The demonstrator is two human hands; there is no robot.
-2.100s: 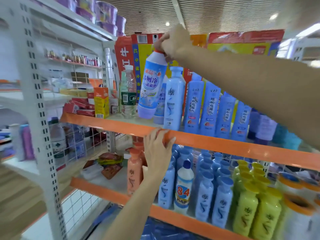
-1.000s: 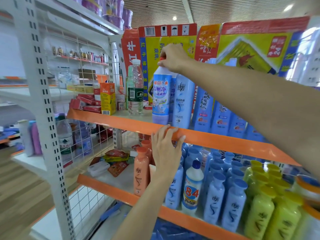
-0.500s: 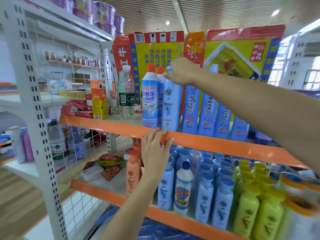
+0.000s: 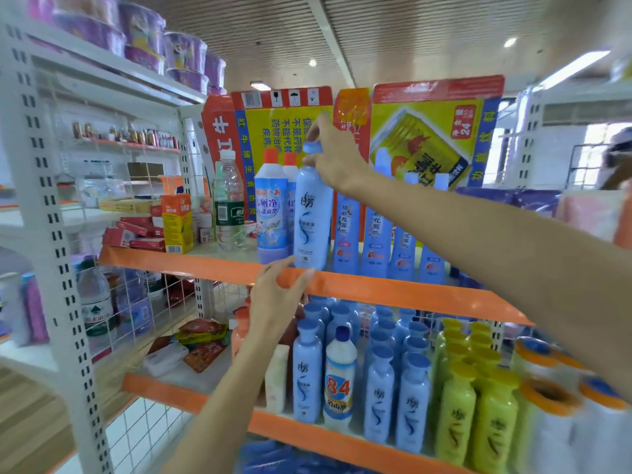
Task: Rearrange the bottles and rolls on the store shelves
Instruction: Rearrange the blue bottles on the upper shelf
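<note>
2 orange-edged shelves (image 4: 393, 295) carry the stock, the lower one packed with blue and green bottles and tape rolls (image 4: 547, 415) at its right end. At the upper shelf's front edge, the right hand (image 4: 337, 155) pinches the cap of a pale blue shampoo bottle (image 4: 313, 220) standing beside an orange-capped toilet cleaner bottle (image 4: 271, 206). The left hand (image 4: 277, 299) rests, fingers straight, on that edge.

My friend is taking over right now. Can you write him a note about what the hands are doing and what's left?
Right hand pinches the cap of the light blue shampoo bottle, upright at the front of the upper shelf.
Left hand rests open on that shelf's orange edge.
Done: orange-capped cleaner bottle stands just left of it.
Left: settle the shampoo bottle; rolls on the lower shelf untouched.
</note>
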